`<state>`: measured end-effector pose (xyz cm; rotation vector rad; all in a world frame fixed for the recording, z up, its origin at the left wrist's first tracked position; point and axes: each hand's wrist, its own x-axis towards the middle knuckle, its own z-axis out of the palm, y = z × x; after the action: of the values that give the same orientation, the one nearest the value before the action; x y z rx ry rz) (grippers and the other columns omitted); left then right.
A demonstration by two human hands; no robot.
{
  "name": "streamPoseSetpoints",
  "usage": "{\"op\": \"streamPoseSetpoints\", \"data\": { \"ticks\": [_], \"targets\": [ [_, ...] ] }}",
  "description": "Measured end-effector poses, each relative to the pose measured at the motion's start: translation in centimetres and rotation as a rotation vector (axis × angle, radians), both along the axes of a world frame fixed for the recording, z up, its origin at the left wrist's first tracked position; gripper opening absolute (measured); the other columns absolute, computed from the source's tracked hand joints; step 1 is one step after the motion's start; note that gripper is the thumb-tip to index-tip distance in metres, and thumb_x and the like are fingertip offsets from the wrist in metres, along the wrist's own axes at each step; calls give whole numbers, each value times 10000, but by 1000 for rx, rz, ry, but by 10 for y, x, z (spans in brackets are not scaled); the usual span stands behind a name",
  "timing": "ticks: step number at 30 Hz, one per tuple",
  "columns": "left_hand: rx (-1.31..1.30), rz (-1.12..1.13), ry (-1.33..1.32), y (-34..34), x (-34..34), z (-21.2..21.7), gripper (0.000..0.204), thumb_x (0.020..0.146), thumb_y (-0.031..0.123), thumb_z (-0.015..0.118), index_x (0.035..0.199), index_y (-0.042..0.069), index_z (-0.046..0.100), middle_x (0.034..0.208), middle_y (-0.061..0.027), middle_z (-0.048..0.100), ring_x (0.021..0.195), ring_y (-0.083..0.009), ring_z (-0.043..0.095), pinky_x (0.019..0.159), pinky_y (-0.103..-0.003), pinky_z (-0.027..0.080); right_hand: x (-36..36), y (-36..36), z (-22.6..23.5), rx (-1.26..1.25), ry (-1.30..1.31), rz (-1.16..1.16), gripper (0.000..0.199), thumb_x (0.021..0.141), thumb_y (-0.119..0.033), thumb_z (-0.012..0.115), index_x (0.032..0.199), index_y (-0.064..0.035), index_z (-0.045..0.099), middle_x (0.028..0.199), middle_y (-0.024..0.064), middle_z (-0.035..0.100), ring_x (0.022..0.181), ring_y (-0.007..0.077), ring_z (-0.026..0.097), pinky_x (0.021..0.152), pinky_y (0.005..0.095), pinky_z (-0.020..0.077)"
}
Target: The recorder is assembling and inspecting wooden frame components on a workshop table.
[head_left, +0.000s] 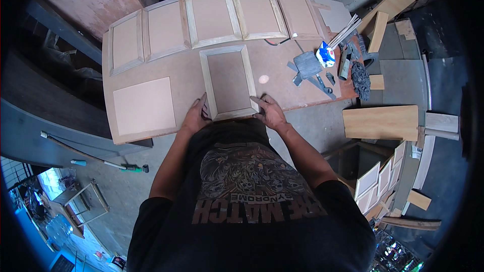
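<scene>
A small wooden frame with pale mitred rails lies at the table's near edge, close against my body. My left hand holds its near left corner, fingers along the outer side. At the near right corner, my right hand grips the rail, its index finger resting on top. Brown board shows inside the frame; I cannot tell if it is a fitted panel or the tabletop. Left of it lies a loose flat panel. Several similar frames with pinkish-brown panels stand in a row along the far edge.
On the table's right are a grey pad, a knife-like tool, a blue-and-white packet, thin sticks and a dark rag. Wooden boards lie at right. A long pole rests on the floor at left.
</scene>
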<state>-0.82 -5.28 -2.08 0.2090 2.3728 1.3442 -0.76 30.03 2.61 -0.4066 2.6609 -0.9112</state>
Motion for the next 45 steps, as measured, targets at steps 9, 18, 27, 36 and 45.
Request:
{"op": "streamPoseSetpoints", "data": {
  "ticks": [9,18,27,36,45],
  "targets": [
    [9,-12,-4,-1,0,5,1161,677,-23,872,1678,66,290,1013,-116,544,803,-217,621,782,-326,603,6,-14,12,86,76,-56,748,784,-227,890,1476,-150,617,1137,124,568,1087,329,567,965,436,494],
    [51,50,63,-3,5,-6,984,826,45,828,1659,10,304,1019,-128,559,815,-213,604,803,-323,565,-4,-61,13,160,114,238,562,825,-362,845,1329,-156,705,1249,91,581,1265,301,502,1100,462,373],
    [21,52,50,0,3,2,992,827,65,844,1659,13,306,1001,-121,556,805,-217,593,798,-330,562,-14,-74,0,125,185,364,396,817,-347,839,1162,-164,774,1194,44,615,1257,266,520,1082,449,360],
    [8,49,45,-1,2,1,998,822,79,846,1660,16,307,1004,-132,567,814,-234,602,806,-338,564,-14,-74,5,149,108,362,376,860,-354,791,1171,-145,768,1232,57,630,1300,278,506,1107,452,353],
    [18,40,28,0,1,6,983,822,68,841,1657,28,323,1001,-134,566,820,-240,613,807,-343,568,-13,-74,-2,137,199,352,350,838,-336,816,1147,-177,780,1195,31,631,1248,257,529,1074,442,368]
  ]
}}
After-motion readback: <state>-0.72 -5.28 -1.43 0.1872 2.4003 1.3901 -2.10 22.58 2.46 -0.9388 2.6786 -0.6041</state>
